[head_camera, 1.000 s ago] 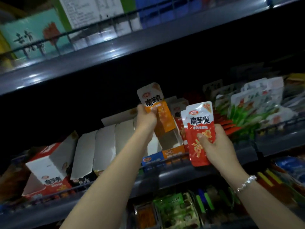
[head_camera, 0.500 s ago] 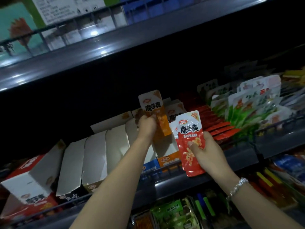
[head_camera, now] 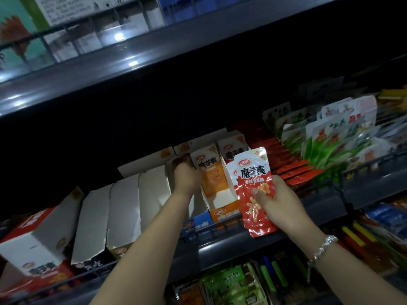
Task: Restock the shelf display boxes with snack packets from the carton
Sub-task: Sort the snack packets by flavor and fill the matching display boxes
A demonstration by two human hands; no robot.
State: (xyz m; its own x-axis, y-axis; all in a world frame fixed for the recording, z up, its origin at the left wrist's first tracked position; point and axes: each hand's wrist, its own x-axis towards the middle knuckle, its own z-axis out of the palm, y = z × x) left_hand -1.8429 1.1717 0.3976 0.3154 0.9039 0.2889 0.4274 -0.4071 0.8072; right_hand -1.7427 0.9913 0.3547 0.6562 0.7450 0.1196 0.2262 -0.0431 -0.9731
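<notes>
My left hand reaches into the shelf and grips an orange snack packet by its left edge; the packet stands inside the orange display box. My right hand holds red snack packets upright in front of that box, thumb pressed on the front one. More orange packets stand further back. The carton is not in view.
White-sided display boxes line the shelf to the left, a red one at far left and a blue-fronted one beside the orange. Red packets and green-white bags fill the right. A wire rail edges the shelf.
My left hand has lowered the orange packet down into the orange box. My right hand with the red packets has dropped slightly and stayed in front of the box.
</notes>
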